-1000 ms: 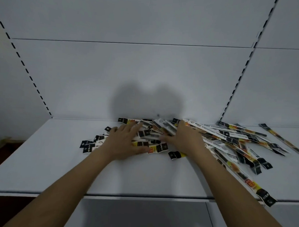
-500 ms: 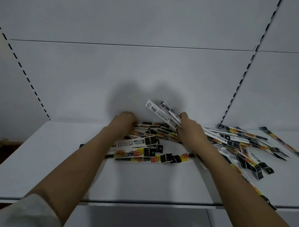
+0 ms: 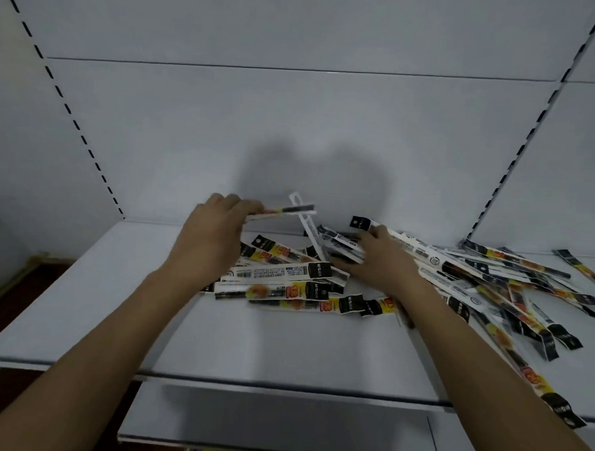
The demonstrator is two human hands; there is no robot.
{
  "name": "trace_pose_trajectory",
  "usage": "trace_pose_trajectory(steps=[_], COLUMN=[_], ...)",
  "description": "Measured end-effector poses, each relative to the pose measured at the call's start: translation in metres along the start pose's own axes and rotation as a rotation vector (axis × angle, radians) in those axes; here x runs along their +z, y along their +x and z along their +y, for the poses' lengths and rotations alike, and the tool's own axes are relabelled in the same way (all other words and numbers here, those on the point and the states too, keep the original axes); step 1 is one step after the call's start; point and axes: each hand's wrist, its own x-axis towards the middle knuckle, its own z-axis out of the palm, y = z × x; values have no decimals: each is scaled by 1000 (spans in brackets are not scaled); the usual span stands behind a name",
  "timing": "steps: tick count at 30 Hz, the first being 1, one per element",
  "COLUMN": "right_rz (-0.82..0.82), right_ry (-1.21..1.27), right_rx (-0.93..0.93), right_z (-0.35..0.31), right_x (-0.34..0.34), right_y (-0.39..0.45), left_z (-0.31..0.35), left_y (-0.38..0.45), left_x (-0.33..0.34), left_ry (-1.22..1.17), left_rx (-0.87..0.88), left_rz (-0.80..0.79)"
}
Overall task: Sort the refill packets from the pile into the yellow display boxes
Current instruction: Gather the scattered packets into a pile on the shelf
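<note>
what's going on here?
A person is working through a pile of refill packets on a white shelf. The left hand holds one packet lifted above the pile; the right hand rests on packets in the middle. No yellow display boxes are clearly in view.

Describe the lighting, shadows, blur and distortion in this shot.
Head view: dim, bluish light; a soft double shadow falls on the back wall above the hands; the left hand and the packet it holds are slightly motion-blurred; wide-angle distortion splays the slotted uprights outward; no glare on the shelf.
</note>
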Motion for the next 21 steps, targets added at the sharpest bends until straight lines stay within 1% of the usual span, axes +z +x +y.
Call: trace_pose_trajectory(steps=[2,3,4,5,7,9,11,14,17,19,21], right_rz=[-42,-57,-59,-61,-63,-51,22,201,354,410,452], right_ry=[31,52,63,49,-22,-72,-25,148,142,167,236], right_rx=[2,1,0,2,-16,-40,-57,-86,-164,-205,-248], right_z=[-2,-4,-5,-7,-10,-12,-15,-19,-22,-25,-31], right_x=[-4,-6,-8,-10,-11,-14,-22,-38,-52,-57,-61], right_y=[5,8,11,13,14,15,14,12,11,10,5], left_z=[14,20,24,28,28,30,34,40,43,42,41], left_y=[-25,-36,-46,-53,-54,-48,-40,-33,-28,-26,-26], left_x=[17,27,36,42,49,53,59,70,80,80,78], left_ry=[-68,-79,-84,-80,-64,-6,-1,-19,-47,-68,-152], left_rx=[141,188,192,146,-1,-62,-72,-95,-75,-64,-73], left_rz=[-90,-121,-161,-252,-501,-624,-597,-417,-286,-270,-295])
